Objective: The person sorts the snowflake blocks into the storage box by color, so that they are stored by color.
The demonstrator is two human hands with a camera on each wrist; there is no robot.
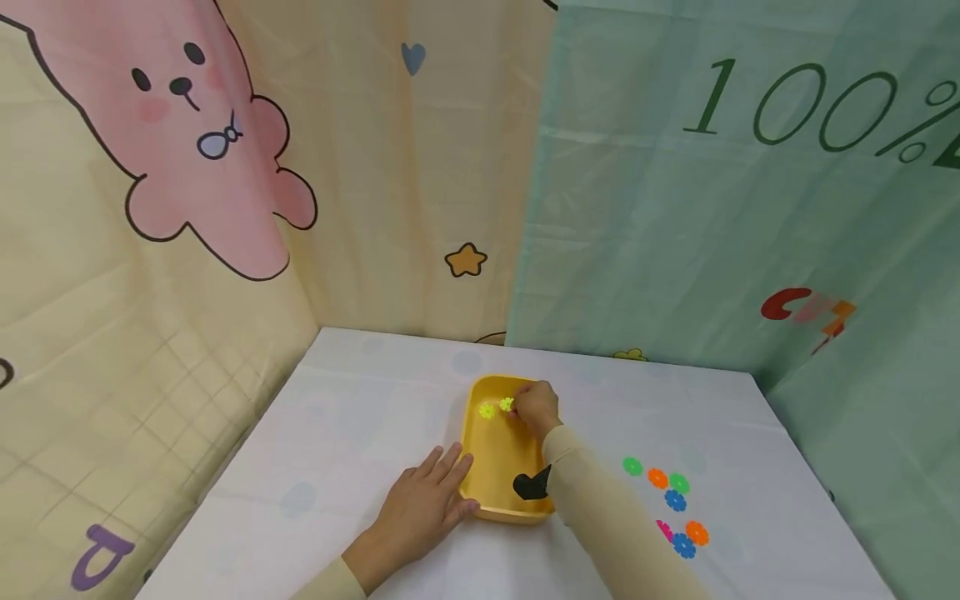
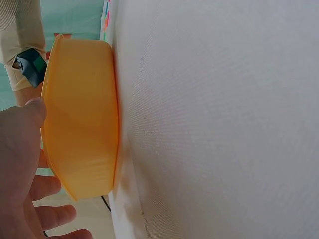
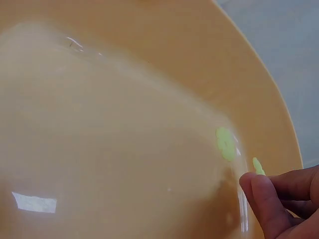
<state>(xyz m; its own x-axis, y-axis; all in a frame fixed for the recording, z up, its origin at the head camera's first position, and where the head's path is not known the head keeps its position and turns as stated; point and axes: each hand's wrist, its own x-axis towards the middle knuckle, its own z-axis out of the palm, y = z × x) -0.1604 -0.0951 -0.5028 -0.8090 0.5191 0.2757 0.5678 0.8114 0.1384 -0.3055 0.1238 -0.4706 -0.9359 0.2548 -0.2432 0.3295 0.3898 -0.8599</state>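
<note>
A yellow plastic tray (image 1: 498, 467) with raised walls stands on the table. My right hand (image 1: 537, 407) is over its far end and pinches a small yellow flower-shaped disc (image 1: 507, 404) between thumb and fingertips. Another yellow flower-shaped disc (image 3: 226, 144) lies on the tray's floor close by, near the end wall. My left hand (image 1: 426, 504) has its fingers spread and touches the tray's near left rim; in the left wrist view the thumb rests at the rim (image 2: 45, 94) and the other fingers extend along the outside.
To the right of the tray lie several loose flower-shaped discs: a green one (image 1: 633, 466), an orange one (image 1: 697, 532), a blue one (image 1: 684, 546) and a partly hidden pink one (image 1: 664, 530) among them. The white table (image 1: 360, 417) is bordered by printed curtains (image 1: 420, 183).
</note>
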